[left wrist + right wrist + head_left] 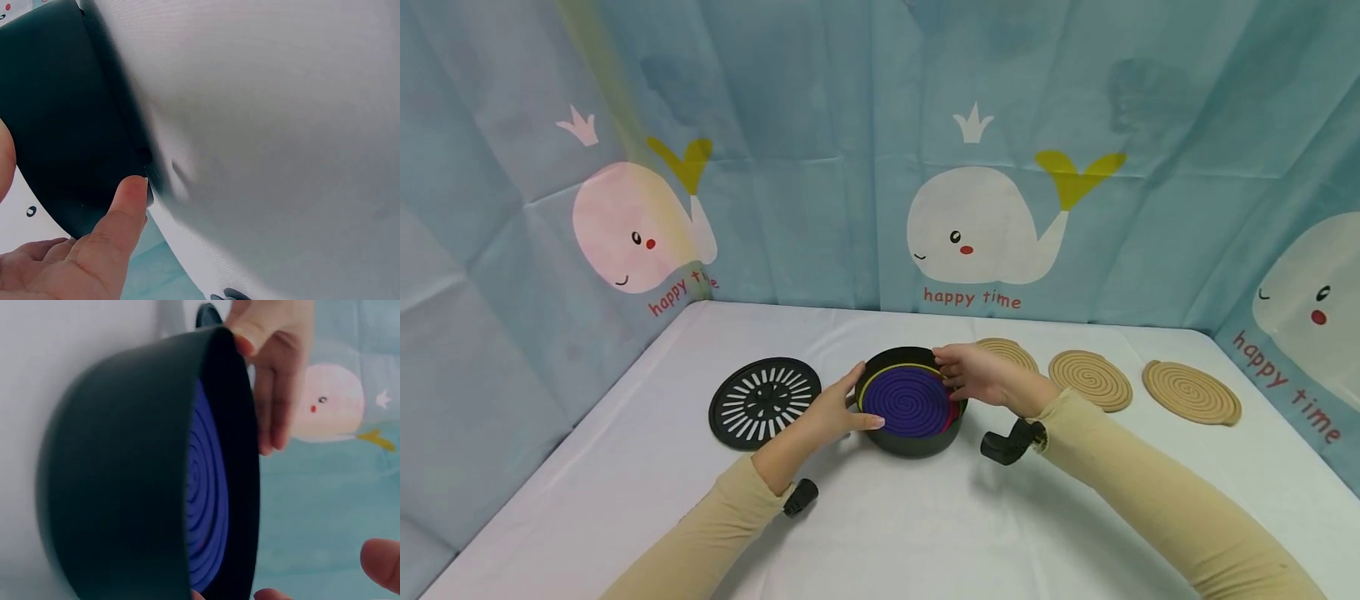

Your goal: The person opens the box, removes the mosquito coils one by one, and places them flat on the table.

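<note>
A round black holder (912, 446) stands on the white table. Inside it lies a purple spiral coaster (904, 402), with a yellow edge and a red edge showing around it. My left hand (831, 410) grips the holder's left side, thumb at the near rim and fingers along the outer wall. In the right wrist view, the left thumb touches the rim of the holder (119, 475). My right hand (976, 373) is at the right rim, its fingertips over the coaster. Its thumb stands apart from the fingers in the right wrist view; whether the fingertips touch the coaster is unclear.
To the left lies a flat black slotted disc (765, 403). Three tan spiral coasters lie to the right: one (1009, 352) partly behind the right hand, another (1090, 380) beside it, and the third (1192, 392) farthest right. A blue whale-print curtain (820, 225) stands behind the table.
</note>
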Motion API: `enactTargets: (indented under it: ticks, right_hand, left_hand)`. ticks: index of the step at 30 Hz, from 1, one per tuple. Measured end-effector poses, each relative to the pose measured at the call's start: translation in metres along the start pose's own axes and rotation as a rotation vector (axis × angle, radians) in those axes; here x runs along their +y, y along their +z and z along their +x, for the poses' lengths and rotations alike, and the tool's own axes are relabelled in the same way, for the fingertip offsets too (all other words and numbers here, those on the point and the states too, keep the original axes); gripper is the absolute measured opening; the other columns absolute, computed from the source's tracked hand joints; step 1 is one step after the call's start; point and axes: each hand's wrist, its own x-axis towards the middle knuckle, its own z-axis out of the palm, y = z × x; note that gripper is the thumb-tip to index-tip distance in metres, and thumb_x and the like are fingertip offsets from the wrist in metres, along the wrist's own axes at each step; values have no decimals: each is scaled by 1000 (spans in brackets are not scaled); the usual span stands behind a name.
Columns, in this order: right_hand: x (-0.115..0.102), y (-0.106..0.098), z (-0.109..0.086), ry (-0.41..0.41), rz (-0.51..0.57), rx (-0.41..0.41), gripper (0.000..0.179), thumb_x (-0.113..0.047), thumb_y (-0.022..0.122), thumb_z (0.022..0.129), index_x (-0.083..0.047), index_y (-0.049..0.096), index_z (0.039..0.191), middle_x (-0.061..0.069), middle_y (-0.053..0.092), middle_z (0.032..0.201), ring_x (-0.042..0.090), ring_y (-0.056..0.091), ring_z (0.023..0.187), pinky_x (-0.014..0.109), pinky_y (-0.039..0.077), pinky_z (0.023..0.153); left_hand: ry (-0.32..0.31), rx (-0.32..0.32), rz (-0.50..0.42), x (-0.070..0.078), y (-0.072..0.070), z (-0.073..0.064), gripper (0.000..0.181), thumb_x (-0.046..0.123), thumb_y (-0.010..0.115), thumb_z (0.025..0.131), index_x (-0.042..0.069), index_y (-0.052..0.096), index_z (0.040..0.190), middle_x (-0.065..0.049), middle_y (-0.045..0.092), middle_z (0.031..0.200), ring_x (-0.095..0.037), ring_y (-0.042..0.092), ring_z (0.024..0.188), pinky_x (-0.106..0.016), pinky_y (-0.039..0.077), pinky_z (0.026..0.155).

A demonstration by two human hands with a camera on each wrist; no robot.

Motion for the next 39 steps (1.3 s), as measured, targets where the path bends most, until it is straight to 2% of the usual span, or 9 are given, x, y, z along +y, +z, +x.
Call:
enactTargets:
  ticks: [5,13,16,21,24,27,32,36,39]
  right_hand:
    - [-5,-2,-2,14,1,3,63,-19,33,104,15,5,149,37,-5,154,49,1,143,57,14,114]
    - [-9,-5,-5,-1,-37,98,57,-18,37,102,13,21,147,32,17,154,42,26,139,53,29,111]
    - [-8,-7,-4,0,-27,111,49,-18,38,102,11,32,141,30,25,152,30,44,119,46,38,105]
    - [-6,-11,-2,3,-39,100,39,-18,38,102,8,43,130,28,34,149,14,47,85,33,43,84]
    - [-6,-11,-1,6,-54,97,39,-18,39,102,8,45,131,22,46,138,12,46,81,30,41,79]
    - [-6,-9,-1,5,-71,109,35,-18,41,102,6,49,127,8,55,114,13,45,81,30,39,76]
    - [-4,-3,-1,4,-89,132,16,-15,48,100,-6,59,94,-2,54,80,13,47,74,30,39,72]
    - [-3,3,-1,4,-137,163,18,-13,55,96,-10,57,78,0,50,75,13,44,69,29,40,68]
    - [-3,4,0,-8,-189,172,11,-13,57,95,-6,60,87,1,51,80,14,42,71,29,40,68]
  left_hand:
    - [8,-3,9,-1,0,0,96,6,77,82,5,16,156,-18,21,158,-42,32,138,-53,38,105]
    - [-3,0,-2,0,0,2,96,6,77,82,7,16,156,-17,19,159,-41,31,138,-52,40,103]
    - [-3,-1,-5,-1,1,2,96,5,77,82,7,16,156,-17,18,159,-41,31,138,-52,41,102]
    - [-3,-1,-5,0,1,1,97,5,78,82,7,16,156,-16,18,159,-41,31,139,-52,42,102]
    - [-7,-2,-4,0,1,1,96,5,77,82,8,16,156,-16,18,159,-40,31,139,-52,40,103]
    - [-4,-2,4,0,1,1,96,5,77,82,8,16,156,-16,19,159,-41,32,138,-52,39,104]
    - [0,-1,25,0,0,1,96,7,78,82,7,16,156,-17,19,159,-42,32,138,-53,36,107]
    - [1,-3,39,-1,0,1,96,8,78,82,7,16,156,-18,20,158,-42,32,138,-53,34,108]
    - [2,-6,47,0,0,1,96,8,78,83,7,16,156,-18,20,158,-42,32,138,-53,33,108]
